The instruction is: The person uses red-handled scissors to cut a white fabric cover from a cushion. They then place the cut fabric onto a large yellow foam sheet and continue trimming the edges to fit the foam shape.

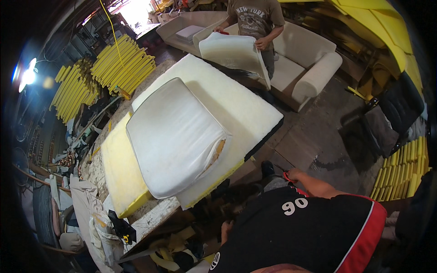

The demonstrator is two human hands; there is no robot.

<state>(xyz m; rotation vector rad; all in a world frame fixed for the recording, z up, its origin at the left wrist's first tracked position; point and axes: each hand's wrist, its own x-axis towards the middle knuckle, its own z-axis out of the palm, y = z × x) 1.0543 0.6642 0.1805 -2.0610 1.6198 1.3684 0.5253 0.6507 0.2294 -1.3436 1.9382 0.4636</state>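
Note:
My right hand point(296, 174) is closed round the red handles of a pair of scissors point(286, 176), held low beside the table with the blades pointing away. My left hand point(226, 230) hangs by my body near the table's near side, its fingers mostly hidden. On the table, left of my hands, a white-covered cushion point(177, 132) lies on a thick pale foam sheet point(232, 100). Its cover gapes at the near right corner, showing brown material inside. A yellow foam block point(119, 159) sits partly under the cushion's left side.
Across the table a person point(257, 22) holds another white cushion point(236, 50) upright. Beige sofas point(314, 73) stand behind. Stacked yellow foam strips lie at left point(120, 63) and right point(400, 170). A dark chair point(387, 118) is at right; scraps point(175, 250) lie below the table.

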